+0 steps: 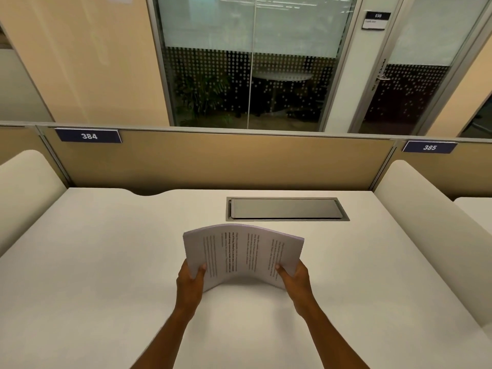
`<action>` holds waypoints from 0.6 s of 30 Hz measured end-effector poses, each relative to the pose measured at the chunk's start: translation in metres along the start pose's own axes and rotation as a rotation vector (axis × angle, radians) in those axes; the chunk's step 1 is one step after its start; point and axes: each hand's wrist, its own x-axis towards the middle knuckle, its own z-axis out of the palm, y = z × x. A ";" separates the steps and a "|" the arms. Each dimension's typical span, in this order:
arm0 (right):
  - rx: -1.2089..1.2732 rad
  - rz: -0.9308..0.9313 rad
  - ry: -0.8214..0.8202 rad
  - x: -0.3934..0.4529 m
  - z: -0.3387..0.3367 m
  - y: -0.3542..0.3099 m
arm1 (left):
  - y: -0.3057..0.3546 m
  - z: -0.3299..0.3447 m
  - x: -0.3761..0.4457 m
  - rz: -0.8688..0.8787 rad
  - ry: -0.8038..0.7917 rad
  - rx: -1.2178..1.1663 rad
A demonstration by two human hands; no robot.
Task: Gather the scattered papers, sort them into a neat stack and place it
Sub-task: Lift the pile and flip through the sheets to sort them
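A stack of printed white papers (242,251) is held above the middle of the white desk (106,262), bowed upward in an arch with the text turned sideways. My left hand (189,282) grips the stack's left edge, thumb on top. My right hand (295,279) grips the right edge the same way. The sheets look aligned into one block. No loose sheets lie elsewhere on the desk.
A grey cable hatch (286,209) is set into the desk just beyond the papers. A tan partition (226,161) with labels 384 and 385 closes the far side. Cream side dividers (426,217) flank the desk left and right.
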 end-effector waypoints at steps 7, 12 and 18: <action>0.015 -0.051 -0.030 0.007 -0.012 -0.019 | 0.038 -0.014 0.032 0.117 -0.145 0.115; 0.046 -0.103 -0.033 0.022 -0.028 -0.038 | 0.081 -0.024 0.058 0.213 -0.305 0.261; 0.034 -0.138 0.005 0.046 -0.058 -0.069 | 0.125 -0.033 0.080 0.265 -0.458 0.381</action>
